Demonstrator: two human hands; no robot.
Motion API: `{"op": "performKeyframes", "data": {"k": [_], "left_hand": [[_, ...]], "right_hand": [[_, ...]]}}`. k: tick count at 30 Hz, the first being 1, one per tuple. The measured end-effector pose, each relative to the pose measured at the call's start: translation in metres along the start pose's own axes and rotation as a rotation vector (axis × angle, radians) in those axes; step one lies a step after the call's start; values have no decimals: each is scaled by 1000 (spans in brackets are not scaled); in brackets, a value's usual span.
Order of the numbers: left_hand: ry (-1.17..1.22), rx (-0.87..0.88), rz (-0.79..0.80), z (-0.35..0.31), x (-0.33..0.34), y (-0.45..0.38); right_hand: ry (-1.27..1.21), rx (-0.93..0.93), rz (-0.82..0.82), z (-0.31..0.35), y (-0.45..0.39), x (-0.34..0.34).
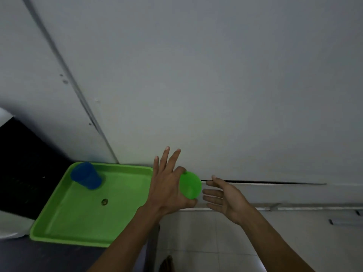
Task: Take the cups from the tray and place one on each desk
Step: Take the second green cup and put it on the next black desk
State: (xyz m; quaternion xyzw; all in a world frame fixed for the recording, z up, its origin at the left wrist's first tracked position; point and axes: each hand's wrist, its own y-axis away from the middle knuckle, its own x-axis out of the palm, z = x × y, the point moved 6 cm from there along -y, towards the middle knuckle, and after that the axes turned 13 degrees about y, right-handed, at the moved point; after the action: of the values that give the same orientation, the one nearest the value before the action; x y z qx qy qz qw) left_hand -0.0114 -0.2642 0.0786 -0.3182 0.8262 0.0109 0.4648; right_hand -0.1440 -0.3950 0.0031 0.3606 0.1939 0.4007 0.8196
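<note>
Cup in left hand lies sideways, mouth rightward.

Two cups are in view: one blue cup and one green cup. There is one green tray, and only the blue cup lies in it, so one cup is in the tray and one is out of it. Two hands show, one left hand and one right hand, along with one small round mark on the tray floor.
</note>
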Motion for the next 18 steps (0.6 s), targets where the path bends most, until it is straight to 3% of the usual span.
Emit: {"op": "performKeyframes", "data": {"k": [11,18], "left_hand": [[82,360,217,-248,115,-10],[138,543,442,-406,206,9]], "right_hand": [[-284,-61,-56,-87,111,-206],[-505,-134,-233,-160,193,-330]]}}
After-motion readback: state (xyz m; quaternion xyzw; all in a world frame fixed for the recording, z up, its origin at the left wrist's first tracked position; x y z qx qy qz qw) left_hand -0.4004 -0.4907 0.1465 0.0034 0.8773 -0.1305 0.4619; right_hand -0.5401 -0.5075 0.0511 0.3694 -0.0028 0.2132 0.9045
